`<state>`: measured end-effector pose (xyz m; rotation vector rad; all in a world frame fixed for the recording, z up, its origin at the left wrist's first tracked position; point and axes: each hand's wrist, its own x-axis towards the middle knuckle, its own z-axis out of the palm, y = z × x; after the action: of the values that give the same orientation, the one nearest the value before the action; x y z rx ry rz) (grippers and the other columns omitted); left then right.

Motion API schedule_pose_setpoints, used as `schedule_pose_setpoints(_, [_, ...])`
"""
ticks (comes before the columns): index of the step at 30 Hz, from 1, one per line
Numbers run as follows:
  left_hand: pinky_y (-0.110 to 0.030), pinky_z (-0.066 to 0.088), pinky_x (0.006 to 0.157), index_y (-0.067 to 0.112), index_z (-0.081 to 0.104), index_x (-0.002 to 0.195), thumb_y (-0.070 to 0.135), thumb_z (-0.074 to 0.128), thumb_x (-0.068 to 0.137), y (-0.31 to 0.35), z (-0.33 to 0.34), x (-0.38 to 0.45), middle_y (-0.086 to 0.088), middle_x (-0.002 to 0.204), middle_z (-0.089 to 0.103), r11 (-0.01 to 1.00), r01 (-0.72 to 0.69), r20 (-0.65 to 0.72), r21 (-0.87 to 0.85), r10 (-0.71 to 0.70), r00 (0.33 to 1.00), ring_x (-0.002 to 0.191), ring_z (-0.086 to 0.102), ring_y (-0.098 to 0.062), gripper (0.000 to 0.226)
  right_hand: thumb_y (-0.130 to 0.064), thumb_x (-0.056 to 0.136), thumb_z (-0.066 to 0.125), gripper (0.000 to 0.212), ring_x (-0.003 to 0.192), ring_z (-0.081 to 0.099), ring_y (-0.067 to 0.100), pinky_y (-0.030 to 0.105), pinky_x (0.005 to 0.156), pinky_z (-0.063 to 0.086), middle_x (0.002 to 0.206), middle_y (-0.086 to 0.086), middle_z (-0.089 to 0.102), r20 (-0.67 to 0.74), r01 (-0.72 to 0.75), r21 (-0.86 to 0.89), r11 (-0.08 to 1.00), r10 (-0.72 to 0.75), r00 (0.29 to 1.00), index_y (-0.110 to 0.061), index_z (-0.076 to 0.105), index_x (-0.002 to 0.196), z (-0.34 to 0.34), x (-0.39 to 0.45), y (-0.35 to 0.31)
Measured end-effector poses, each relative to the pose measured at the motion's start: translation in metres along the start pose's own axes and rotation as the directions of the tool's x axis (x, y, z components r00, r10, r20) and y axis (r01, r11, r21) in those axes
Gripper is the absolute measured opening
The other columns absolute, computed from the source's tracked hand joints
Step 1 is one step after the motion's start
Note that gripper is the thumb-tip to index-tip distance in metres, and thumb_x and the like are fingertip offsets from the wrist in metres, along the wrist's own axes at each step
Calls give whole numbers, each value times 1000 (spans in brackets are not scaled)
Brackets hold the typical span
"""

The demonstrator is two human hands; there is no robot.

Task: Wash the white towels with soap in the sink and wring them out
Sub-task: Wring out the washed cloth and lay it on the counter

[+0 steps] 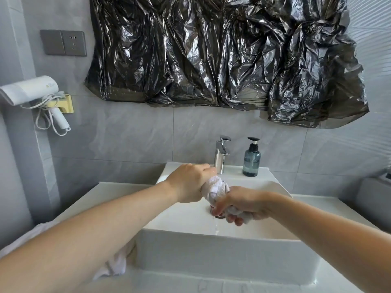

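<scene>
Both hands, left (188,182) and right (241,205), clamped on the twisted towel (215,190) above the sink (232,254) drain, risking a slippery end or drips past the rim onto the worktop (349,204); tap (221,154) and soap bottle (251,160) behind, second towel (114,265) left of the sink.

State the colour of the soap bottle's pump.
Black; the soap bottle itself is blue-grey. Head view.
</scene>
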<state>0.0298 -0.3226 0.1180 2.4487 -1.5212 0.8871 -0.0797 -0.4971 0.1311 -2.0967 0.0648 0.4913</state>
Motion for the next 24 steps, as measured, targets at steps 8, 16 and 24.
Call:
schedule_pose_setpoints(8, [-34,38,69,25,51,102,13,62,80,12,1,17,-3,108,67,953,208,327,221,-273,905,100,65,-30,27,-19,71,74,17,44,51,16,21,43,39,59,-1,59,-507,-49,-285,957,-106,856,-14,58,78,16,53,20])
schedule_pose_setpoints(16, [-33,41,66,23,54,91,11,63,76,18,24,21,1,90,56,914,361,362,183,-404,840,87,59,-29,22,-36,71,57,18,72,64,24,33,52,48,79,-3,66,-546,-81,-560,824,-294,785,-27,54,86,4,83,48])
schedule_pose_setpoints(24, [-33,42,67,22,47,77,14,65,79,37,22,11,1,79,50,838,543,407,57,-516,754,84,58,-31,20,-36,82,49,27,71,57,28,31,60,43,88,0,69,-532,-108,-696,710,-409,741,-29,57,107,8,72,57])
